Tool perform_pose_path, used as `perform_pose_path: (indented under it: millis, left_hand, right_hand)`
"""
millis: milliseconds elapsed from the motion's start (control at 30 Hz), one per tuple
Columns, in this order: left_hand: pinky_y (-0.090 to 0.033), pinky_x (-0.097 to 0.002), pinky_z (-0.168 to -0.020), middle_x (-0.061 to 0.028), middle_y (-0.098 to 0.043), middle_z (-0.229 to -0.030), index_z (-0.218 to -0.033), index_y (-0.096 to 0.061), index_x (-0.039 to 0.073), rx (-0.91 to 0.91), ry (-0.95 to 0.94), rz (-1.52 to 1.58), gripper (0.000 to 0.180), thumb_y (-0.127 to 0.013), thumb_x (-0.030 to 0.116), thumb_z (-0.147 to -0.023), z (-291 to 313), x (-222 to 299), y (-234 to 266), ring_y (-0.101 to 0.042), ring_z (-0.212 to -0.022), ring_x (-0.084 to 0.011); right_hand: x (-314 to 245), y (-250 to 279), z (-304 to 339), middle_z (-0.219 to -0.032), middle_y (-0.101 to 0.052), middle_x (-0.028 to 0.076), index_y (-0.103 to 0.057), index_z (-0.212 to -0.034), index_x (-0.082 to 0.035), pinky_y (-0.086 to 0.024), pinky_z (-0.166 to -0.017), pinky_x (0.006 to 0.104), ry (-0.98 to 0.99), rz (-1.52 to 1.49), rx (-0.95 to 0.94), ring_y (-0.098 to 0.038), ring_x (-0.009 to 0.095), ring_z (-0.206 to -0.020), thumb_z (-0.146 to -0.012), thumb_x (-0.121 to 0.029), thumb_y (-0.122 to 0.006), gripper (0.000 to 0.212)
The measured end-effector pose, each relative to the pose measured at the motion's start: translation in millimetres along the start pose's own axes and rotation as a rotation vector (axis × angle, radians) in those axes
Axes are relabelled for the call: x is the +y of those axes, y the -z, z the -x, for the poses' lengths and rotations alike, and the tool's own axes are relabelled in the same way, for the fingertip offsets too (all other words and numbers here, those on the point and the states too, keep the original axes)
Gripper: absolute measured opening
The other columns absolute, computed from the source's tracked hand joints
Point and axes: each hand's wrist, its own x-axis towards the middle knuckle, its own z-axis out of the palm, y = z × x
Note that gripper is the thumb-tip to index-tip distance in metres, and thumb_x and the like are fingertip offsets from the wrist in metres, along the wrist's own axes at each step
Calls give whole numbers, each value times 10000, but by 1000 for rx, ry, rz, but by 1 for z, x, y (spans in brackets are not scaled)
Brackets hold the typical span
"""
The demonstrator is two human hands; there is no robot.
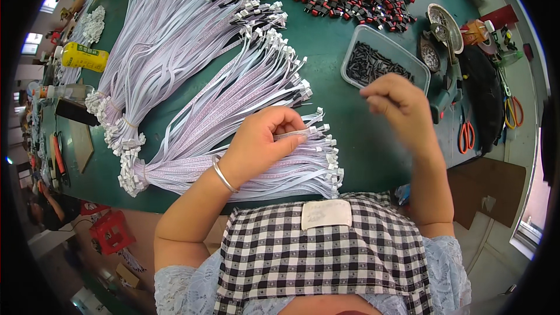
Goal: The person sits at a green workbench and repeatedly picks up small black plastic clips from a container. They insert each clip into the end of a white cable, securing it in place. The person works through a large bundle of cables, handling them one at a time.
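Two hands I watch: left hand (262, 143) pinches white cables (286, 172), best steadied near their ends; right hand (399, 108) curls beside tub (382, 39), hold I cannot tell.

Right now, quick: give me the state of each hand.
Left hand: closed, holding white flat cable near its connector end.
Right hand: partly closed at the near edge of the clear tub; whether it holds anything cannot be told.
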Motion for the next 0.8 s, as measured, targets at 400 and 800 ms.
perform_pose_path:
  millis: [400,800]
  left_hand:
    - [-456,-271,-644,-92,-588,-831,-852,-593,22,183,-612,-749,99,-644,39,-769,12,34,0,-572,-721,-204]
    - [-449,-222,-695,-11,-576,-881,-1002,-563,21,11,28,330,131,-593,43,-877,7,-3,-2,-549,-747,-88]
  right_hand:
    - [35,-18,43,-770,-548,103,-585,-855,-52,-480,-661,402,234,644,-133,-584,304,-762,-807,-137,-646,115]
    - [23,-2,36,-863,-570,136,-580,-964,-18,-486,-726,362,180,638,-175,-589,306,-844,-781,-8,-583,183]
